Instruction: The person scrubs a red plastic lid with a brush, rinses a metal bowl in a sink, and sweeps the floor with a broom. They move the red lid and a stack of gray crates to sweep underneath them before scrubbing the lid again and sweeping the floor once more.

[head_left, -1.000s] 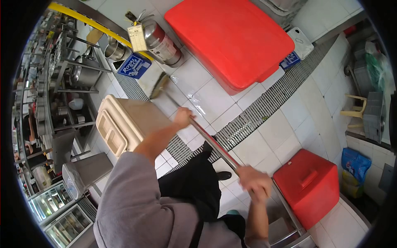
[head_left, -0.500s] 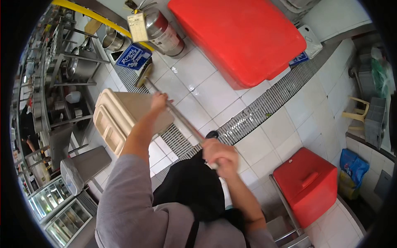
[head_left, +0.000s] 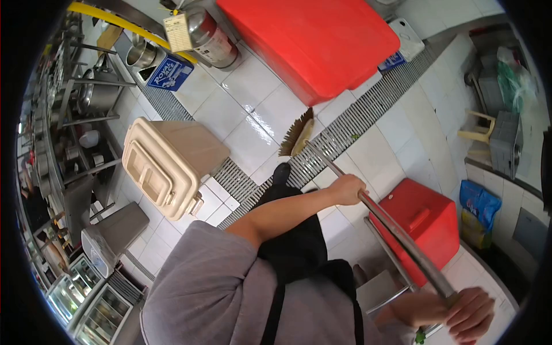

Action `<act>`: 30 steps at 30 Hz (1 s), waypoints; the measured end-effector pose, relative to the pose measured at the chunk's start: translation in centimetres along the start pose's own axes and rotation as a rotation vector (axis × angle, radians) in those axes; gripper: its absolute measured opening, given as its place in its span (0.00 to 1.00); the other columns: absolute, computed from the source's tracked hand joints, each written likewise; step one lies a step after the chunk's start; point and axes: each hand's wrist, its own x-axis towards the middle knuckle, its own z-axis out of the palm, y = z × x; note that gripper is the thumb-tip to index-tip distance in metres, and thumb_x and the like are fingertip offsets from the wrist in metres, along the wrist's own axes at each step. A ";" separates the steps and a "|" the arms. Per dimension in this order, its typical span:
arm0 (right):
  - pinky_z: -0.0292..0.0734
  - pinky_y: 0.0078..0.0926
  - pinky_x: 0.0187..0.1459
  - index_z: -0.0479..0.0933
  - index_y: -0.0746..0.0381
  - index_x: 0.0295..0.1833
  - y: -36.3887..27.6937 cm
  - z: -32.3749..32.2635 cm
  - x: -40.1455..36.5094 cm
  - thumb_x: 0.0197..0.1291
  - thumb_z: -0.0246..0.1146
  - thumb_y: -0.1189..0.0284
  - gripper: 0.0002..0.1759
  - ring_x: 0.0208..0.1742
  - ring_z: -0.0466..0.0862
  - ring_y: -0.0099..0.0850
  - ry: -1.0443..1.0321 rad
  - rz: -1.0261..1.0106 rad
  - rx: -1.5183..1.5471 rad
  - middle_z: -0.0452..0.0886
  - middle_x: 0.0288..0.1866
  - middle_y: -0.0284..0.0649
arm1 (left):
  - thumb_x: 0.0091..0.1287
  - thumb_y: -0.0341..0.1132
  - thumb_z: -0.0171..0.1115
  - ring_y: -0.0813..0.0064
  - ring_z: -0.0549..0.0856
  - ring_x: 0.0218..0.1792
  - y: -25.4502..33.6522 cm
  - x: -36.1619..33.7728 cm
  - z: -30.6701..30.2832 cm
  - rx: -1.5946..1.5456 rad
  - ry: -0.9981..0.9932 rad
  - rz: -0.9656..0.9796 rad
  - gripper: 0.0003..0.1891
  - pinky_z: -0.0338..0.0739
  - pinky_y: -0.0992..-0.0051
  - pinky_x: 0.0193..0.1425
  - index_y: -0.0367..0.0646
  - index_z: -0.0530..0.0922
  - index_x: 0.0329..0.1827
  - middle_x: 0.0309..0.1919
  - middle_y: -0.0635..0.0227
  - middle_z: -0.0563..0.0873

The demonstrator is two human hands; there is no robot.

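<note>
A broom with a long metal handle point(head_left: 402, 237) runs from the middle of the view to the lower right. Its bristled head point(head_left: 300, 135) rests on the wet floor beside the drain grate, just beyond a black shoe point(head_left: 281, 173). My left hand point(head_left: 348, 190) is closed round the handle at about its middle. Near the handle's top end, at the lower right, my right hand point(head_left: 471, 313) has its fingers wrapped round it.
A beige bin point(head_left: 167, 167) stands to the left, a large red container point(head_left: 322, 46) at the top. Near the upper left are a fire extinguisher point(head_left: 213, 43) and a blue box point(head_left: 169, 73). A red box point(head_left: 422, 221) is at the right, metal shelving point(head_left: 72, 80) at the far left.
The broom head has moved from beside the blue box, right and toward me, to the drain grate. Both hands have shifted right, my right hand also lower, still holding the handle.
</note>
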 end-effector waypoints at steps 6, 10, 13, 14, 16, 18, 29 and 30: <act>0.65 0.23 0.10 0.73 0.67 0.18 8.7 -2.6 -1.3 0.47 0.58 0.67 0.14 0.08 0.68 0.27 0.002 0.072 0.511 0.70 0.10 0.34 | 0.47 0.35 0.63 0.57 0.79 0.30 -8.1 -6.5 -0.7 0.128 0.175 -0.253 0.06 0.74 0.66 0.36 0.43 0.80 0.24 0.22 0.57 0.79; 0.66 0.26 0.14 0.73 0.67 0.20 15.5 -2.7 -4.8 0.47 0.55 0.67 0.13 0.11 0.69 0.30 0.051 0.155 0.678 0.71 0.12 0.36 | 0.47 0.35 0.61 0.55 0.79 0.27 -10.4 -11.2 -1.8 0.179 0.311 -0.467 0.06 0.73 0.63 0.32 0.42 0.78 0.20 0.21 0.56 0.79; 0.66 0.27 0.15 0.73 0.67 0.21 15.2 -6.6 -6.6 0.48 0.54 0.67 0.13 0.11 0.70 0.30 0.059 0.151 0.672 0.71 0.12 0.37 | 0.46 0.35 0.62 0.55 0.79 0.27 -11.4 -8.3 0.9 0.247 0.325 -0.520 0.06 0.73 0.63 0.32 0.42 0.78 0.20 0.20 0.58 0.79; 0.67 0.28 0.16 0.73 0.68 0.22 14.5 -8.4 -7.3 0.49 0.53 0.68 0.13 0.12 0.70 0.30 0.062 0.144 0.681 0.71 0.12 0.37 | 0.46 0.35 0.62 0.56 0.78 0.27 -11.2 -7.1 2.3 0.265 0.360 -0.509 0.06 0.72 0.63 0.32 0.42 0.77 0.20 0.20 0.58 0.79; 0.67 0.28 0.15 0.73 0.67 0.22 12.6 -13.3 -7.9 0.50 0.53 0.68 0.14 0.11 0.70 0.30 0.057 0.098 0.632 0.71 0.12 0.37 | 0.46 0.36 0.62 0.55 0.78 0.26 -9.0 -2.6 4.8 0.250 0.407 -0.408 0.08 0.72 0.62 0.31 0.41 0.76 0.19 0.19 0.58 0.78; 0.67 0.27 0.14 0.73 0.67 0.22 9.8 -19.0 -8.0 0.53 0.52 0.67 0.15 0.09 0.69 0.28 0.025 0.025 0.527 0.71 0.11 0.36 | 0.46 0.36 0.62 0.54 0.78 0.26 -6.0 3.4 8.0 0.221 0.442 -0.282 0.09 0.72 0.61 0.31 0.41 0.76 0.17 0.19 0.57 0.77; 0.65 0.17 0.14 0.65 0.60 0.20 -9.4 -34.7 -7.6 0.53 0.56 0.67 0.13 0.10 0.66 0.23 -0.055 -0.479 0.144 0.66 0.12 0.32 | 0.54 0.39 0.57 0.52 0.76 0.24 16.0 28.8 15.2 0.149 -0.014 0.092 0.16 0.70 0.60 0.30 0.39 0.72 0.14 0.17 0.54 0.76; 0.64 0.16 0.13 0.67 0.61 0.22 -10.1 -35.3 -7.0 0.51 0.57 0.75 0.08 0.09 0.66 0.24 -0.091 -0.412 0.216 0.66 0.11 0.33 | 0.51 0.36 0.57 0.52 0.77 0.25 16.9 30.1 15.0 0.234 -0.073 0.044 0.11 0.71 0.60 0.31 0.40 0.74 0.15 0.18 0.54 0.77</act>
